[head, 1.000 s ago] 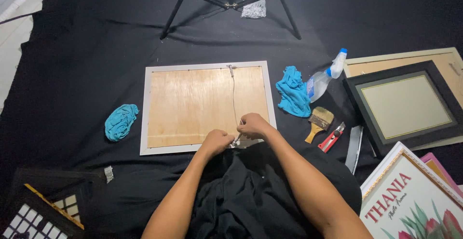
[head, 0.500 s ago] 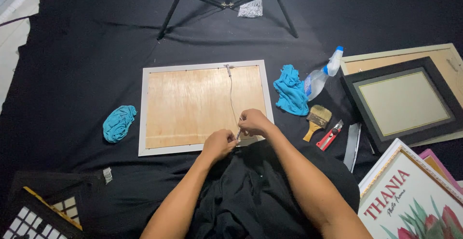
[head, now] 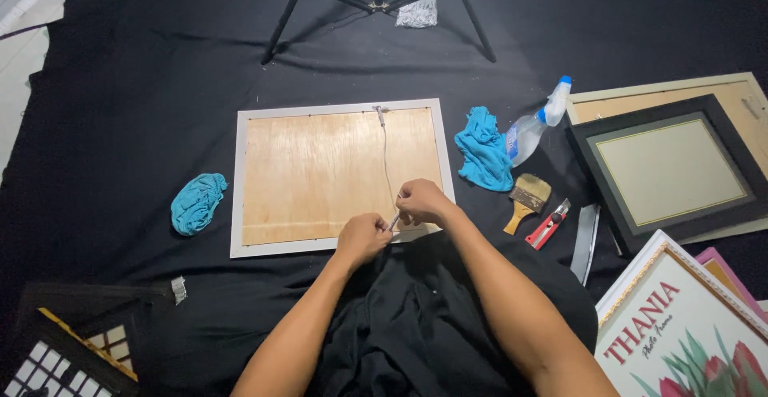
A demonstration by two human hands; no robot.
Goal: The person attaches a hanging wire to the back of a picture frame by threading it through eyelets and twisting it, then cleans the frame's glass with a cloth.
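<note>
Both hands meet at the near edge of a white picture frame (head: 237,189) lying face down on a black cloth (head: 120,85) spread over the floor. The right hand (head: 422,202) has its grip pinched on a thin cord (head: 386,157) that runs across the frame's plywood backing from a small fixing at the far edge. The left hand (head: 362,238) is curled closed just beside it, fingertips pressed on a small slim piece (head: 394,221) where the two hands touch; what that piece is cannot be told.

To the left of the frame lies a crumpled teal rag (head: 197,202). To the right lies a second blue cloth (head: 484,150), with a clear spray bottle (head: 534,127) just beyond it. Nearer the person are a flat paintbrush (head: 526,199), a red utility knife (head: 548,224) and a metal strip (head: 585,241). A black frame (head: 670,173) rests on a larger pale one (head: 744,97) at the right edge, and a printed flower picture (head: 688,341) sits at the lower right. The legs of a tripod (head: 376,1) stand at the far side
</note>
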